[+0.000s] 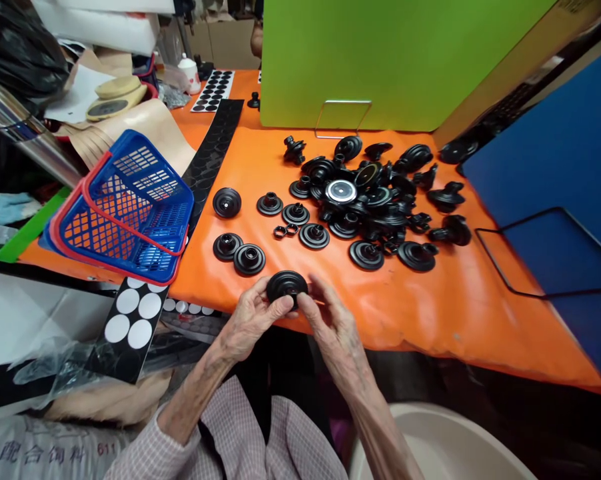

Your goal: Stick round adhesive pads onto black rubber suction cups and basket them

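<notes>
A black round stepped disc with a raised hub (286,285) is held just above the front edge of the table. My left hand (253,310) is closed around its left side, thumb near the hub. My right hand (330,313) grips it from the right, with the thumb at the lower edge and the fingers curled behind. Beyond my hands lie similar loose discs, among them a black disc (249,259) and a second one (314,235). Two small black nuts (285,231) rest between them. A large heap of such discs (375,190) lies further right.
A blue plastic basket (180,200) with red handles stands on the left of the orange table cover (260,163). Green (405,60) and blue (540,180) boards with wire stands border the back and right. Sheets of round stickers (140,310) lie left; a pale tub (440,433) sits below.
</notes>
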`<state>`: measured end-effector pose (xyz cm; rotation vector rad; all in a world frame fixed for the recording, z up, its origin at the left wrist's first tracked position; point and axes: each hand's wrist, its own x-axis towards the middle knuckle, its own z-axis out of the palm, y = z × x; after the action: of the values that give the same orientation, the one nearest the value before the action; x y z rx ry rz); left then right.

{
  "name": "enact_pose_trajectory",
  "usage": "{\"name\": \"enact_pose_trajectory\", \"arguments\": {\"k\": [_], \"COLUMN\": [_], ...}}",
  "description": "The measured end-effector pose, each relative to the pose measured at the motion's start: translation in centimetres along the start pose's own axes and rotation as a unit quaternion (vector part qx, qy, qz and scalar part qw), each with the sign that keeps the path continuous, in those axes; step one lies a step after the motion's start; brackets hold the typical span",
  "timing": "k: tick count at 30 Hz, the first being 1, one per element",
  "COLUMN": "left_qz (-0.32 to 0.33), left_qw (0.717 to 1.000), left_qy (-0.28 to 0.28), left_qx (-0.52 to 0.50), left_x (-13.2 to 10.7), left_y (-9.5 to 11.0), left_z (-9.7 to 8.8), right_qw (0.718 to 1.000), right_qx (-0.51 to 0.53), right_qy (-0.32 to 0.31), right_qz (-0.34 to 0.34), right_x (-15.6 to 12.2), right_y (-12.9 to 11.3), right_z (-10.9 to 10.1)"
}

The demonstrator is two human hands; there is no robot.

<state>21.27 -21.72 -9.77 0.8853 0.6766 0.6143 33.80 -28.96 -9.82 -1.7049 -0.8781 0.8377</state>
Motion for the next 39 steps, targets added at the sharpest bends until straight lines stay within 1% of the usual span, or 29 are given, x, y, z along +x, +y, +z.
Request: {"name": "enact_pose_trajectory", "arguments": {"k": [1, 3, 6, 8, 10, 12, 14, 15, 17, 19, 20, 22, 24, 26, 28, 30, 31, 33, 34, 36, 38, 39], "left_qz": [0.003, 0.015, 0.043, 0.052, 0.039, 0.010, -0.012, -0.011, 0.008, 0.039, 0.053, 0.080, 0.109, 0.125, 0.125, 0.120, 0.117, 0.107, 0.102, 0.103, 0.114, 0.119], "left_qw": [1.000, 1.000, 0.997, 0.995, 0.996, 0.997, 0.996, 0.994, 0.984, 0.957, 0.939, 0.892, 0.842, 0.797, 0.764, 0.734, 0.719, 0.703, 0.703, 0.717, 0.734, 0.746], "left_qy": [0.000, 0.005, 0.032, 0.048, 0.042, 0.017, 0.007, 0.013, 0.045, 0.092, 0.118, 0.166, 0.196, 0.215, 0.233, 0.278, 0.305, 0.339, 0.342, 0.331, 0.326, 0.320], "left_qx": [0.006, 0.026, 0.057, 0.070, 0.075, 0.073, 0.083, 0.104, 0.175, 0.271, 0.319, 0.412, 0.490, 0.550, 0.589, 0.608, 0.613, 0.616, 0.616, 0.604, 0.584, 0.572], "left_x": [-0.1, -0.2, -0.4, -0.4, 0.0, 0.9, 2.2, 2.9, 3.9, 4.4, 4.5, 4.4, 4.6, 5.1, 6.3, 7.9, 8.8, 10.6, 11.4, 12.5, 13.1, 13.3], "left_y": [0.1, 0.1, -0.1, -0.3, -0.4, -0.3, 0.0, 0.2, 0.4, 0.7, 0.9, 1.5, 2.6, 4.2, 6.2, 7.9, 8.5, 9.2, 9.3, 9.3, 9.2, 9.1], "left_z": [0.0, 0.0, 0.3, 0.6, 0.6, 0.3, -0.2, -0.5, -0.7, -0.5, -0.2, 0.3, 0.4, -0.2, -1.4, -3.1, -4.0, -5.7, -6.4, -7.3, -7.8, -7.8], "right_qw": [0.999, 0.998, 0.999, 0.999, 0.999, 1.000, 0.998, 0.994, 0.983, 0.966, 0.953, 0.920, 0.898, 0.892, 0.887, 0.885, 0.885, 0.884, 0.886, 0.901, 0.923, 0.931], "right_qx": [0.022, 0.040, 0.039, 0.048, 0.046, 0.016, -0.053, -0.089, -0.143, -0.190, -0.225, -0.303, -0.348, -0.360, -0.373, -0.381, -0.384, -0.385, -0.378, -0.345, -0.305, -0.293], "right_qy": [-0.024, -0.040, -0.008, -0.004, -0.009, -0.023, -0.023, -0.012, 0.007, -0.004, -0.025, -0.060, -0.074, -0.074, -0.066, -0.057, -0.053, -0.049, -0.053, -0.074, -0.101, -0.104], "right_qz": [0.020, 0.023, 0.002, 0.003, 0.008, 0.005, -0.032, -0.057, -0.117, -0.175, -0.201, -0.242, -0.258, -0.264, -0.264, -0.260, -0.258, -0.261, -0.264, -0.253, -0.213, -0.191], "right_x": [0.2, 0.3, 0.1, -0.1, -0.2, 0.2, 1.3, 2.2, 4.9, 8.3, 10.0, 13.1, 15.2, 16.2, 16.4, 16.2, 15.9, 15.1, 14.5, 12.9, 10.9, 9.9], "right_y": [0.0, 0.1, 0.4, 0.7, 1.0, 1.1, 0.9, 0.7, 0.1, -0.3, -0.5, -0.6, -0.4, -0.1, 0.0, -0.2, -0.4, -0.7, -0.7, -0.4, 0.5, 1.1], "right_z": [0.1, 0.6, 1.4, 1.6, 1.4, 0.8, 0.0, -0.3, -0.8, -0.6, -0.3, 0.7, 1.8, 2.8, 3.4, 3.6, 3.4, 2.5, 1.7, -0.2, -2.3, -3.3]}}
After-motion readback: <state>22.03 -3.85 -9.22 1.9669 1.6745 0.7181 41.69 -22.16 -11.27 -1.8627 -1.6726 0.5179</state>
